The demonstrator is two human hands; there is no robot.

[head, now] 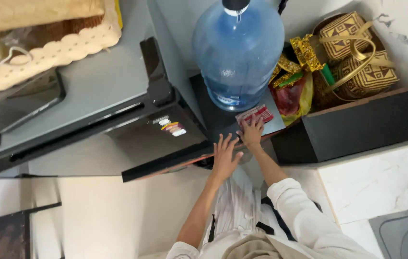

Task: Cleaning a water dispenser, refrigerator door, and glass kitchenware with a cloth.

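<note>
My left hand (225, 154) lies flat with fingers spread on the front edge of a dark stand top (216, 120). My right hand (252, 132) is just beyond it, in a white sleeve, and its fingertips touch a small red and white packet (255, 114) lying on that top. The hand does not visibly grip the packet. A large blue water bottle (237, 52) stands upright right behind the packet.
A grey refrigerator (93, 91) is on the left, with a cream quilted cover (55, 48) on top of it. Right of the bottle sit a red and yellow bag (292, 96), woven gold baskets (357, 52) and a black box (367, 124). A white marble counter (381, 177) and a sink (405, 235) are at lower right.
</note>
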